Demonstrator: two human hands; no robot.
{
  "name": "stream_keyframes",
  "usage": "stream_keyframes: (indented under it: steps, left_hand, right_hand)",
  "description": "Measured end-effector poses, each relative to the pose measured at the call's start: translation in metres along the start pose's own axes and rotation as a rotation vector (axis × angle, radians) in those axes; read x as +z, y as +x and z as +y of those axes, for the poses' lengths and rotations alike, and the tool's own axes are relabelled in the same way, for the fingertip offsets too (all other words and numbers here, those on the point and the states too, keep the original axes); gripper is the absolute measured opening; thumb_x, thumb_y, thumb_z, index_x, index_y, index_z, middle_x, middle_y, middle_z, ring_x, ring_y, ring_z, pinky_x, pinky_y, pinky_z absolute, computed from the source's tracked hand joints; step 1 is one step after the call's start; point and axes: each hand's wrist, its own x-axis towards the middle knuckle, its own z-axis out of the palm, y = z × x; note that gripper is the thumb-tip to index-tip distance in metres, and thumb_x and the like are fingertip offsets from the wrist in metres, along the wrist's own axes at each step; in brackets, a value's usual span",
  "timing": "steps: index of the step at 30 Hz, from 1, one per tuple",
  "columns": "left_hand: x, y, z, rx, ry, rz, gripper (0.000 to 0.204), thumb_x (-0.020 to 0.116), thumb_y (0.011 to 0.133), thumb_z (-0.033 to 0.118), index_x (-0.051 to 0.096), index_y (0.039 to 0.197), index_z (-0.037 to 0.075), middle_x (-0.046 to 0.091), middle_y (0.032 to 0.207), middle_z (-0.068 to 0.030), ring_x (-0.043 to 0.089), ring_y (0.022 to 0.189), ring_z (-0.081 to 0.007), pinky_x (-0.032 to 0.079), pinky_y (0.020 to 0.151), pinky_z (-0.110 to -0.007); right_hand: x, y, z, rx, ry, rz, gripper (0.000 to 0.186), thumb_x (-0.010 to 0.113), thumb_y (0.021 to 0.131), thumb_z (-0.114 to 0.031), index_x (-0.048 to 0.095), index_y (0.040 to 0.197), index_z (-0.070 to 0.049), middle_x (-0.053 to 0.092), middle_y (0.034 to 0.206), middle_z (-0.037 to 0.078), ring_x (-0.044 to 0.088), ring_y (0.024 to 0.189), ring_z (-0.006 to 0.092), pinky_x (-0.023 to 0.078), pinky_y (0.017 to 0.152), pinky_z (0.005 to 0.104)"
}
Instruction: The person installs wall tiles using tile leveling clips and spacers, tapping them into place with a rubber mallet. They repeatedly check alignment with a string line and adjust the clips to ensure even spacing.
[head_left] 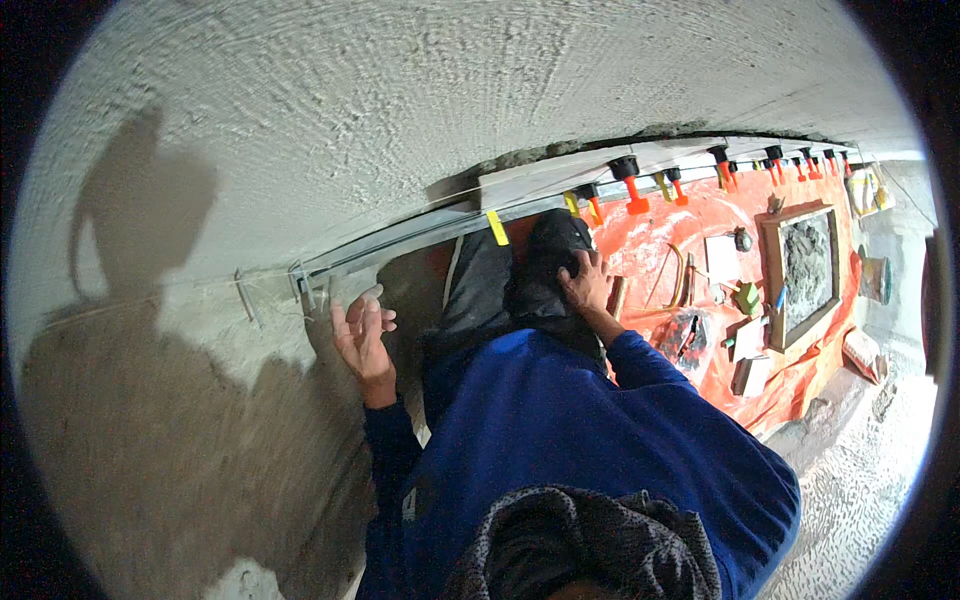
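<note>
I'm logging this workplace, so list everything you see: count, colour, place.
Wall: one, grey, top and left.
Shadow: one, dark, far left.
Long strip: one, silvery, along the wall.
Clips: at least six, black and orange, upper right.
Tags: at least two, yellow, near the clips.
Sheet: one, orange, right.
Framed tray of grey paste: one, brown, on the sheet.
Flat pieces: at least two, white, on the sheet.
Small object: one, green, right.
Bucket: one, pale, far right.
Trousers: one pair, dark, centre.
Top: one, blue, lower centre.
Left hand: one, bare, near the strip's end.
Right hand: one, bare, on a knee.
</note>
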Motion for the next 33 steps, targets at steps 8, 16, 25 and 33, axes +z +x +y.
stream_keyframes:
  steps: [8, 16, 25, 33]
  left_hand:
    - [-0.024, 0.007, -0.01, 0.011, -0.192, 0.166, 0.029, 0.071, 0.087, 0.015, 0.06, 0.11, 0.001, 0.067, 0.089, -0.0066, 0.063, 0.062, -0.0137, 0.05, 0.05, -0.024]
    - [-0.023, 0.011, -0.005, -0.037, -0.208, 0.196, 0.031, 0.071, 0.087, 0.017, 0.061, 0.113, 0.002, 0.064, 0.086, -0.004, 0.062, 0.062, -0.0134, 0.049, 0.051, -0.025]
    - [-0.018, 0.011, -0.004, -0.084, -0.245, 0.174, 0.028, 0.071, 0.087, 0.017, 0.061, 0.109, 0.003, 0.066, 0.09, -0.0071, 0.062, 0.061, -0.015, 0.05, 0.05, -0.026]
    - [-0.009, 0.009, -0.003, -0.043, -0.192, 0.099, 0.037, 0.069, 0.09, 0.022, 0.059, 0.119, 0.002, 0.069, 0.095, -0.0095, 0.062, 0.064, -0.0117, 0.05, 0.054, -0.023]
  right_hand:
    - [0.018, 0.01, 0.017, -0.035, -0.047, -0.049, 0.065, 0.063, 0.081, -0.05, 0.044, 0.134, -0.019, 0.04, 0.142, 0.018, 0.038, 0.131, 0.0411, 0.034, 0.1, 0.0611]
    - [0.031, 0.012, 0.025, -0.064, -0.091, 0.072, 0.055, 0.063, 0.081, -0.045, 0.051, 0.125, -0.014, 0.046, 0.132, 0.014, 0.043, 0.121, 0.0397, 0.037, 0.096, 0.0563]
    - [0.011, 0.004, 0.009, -0.057, -0.012, 0.018, 0.05, 0.065, 0.081, -0.04, 0.052, 0.125, -0.018, 0.047, 0.131, 0.012, 0.042, 0.123, 0.0385, 0.036, 0.098, 0.0555]
    - [0.012, 0.006, 0.009, -0.051, -0.022, 0.026, 0.051, 0.064, 0.08, -0.041, 0.052, 0.124, -0.017, 0.047, 0.133, 0.012, 0.043, 0.122, 0.0409, 0.036, 0.098, 0.0564]
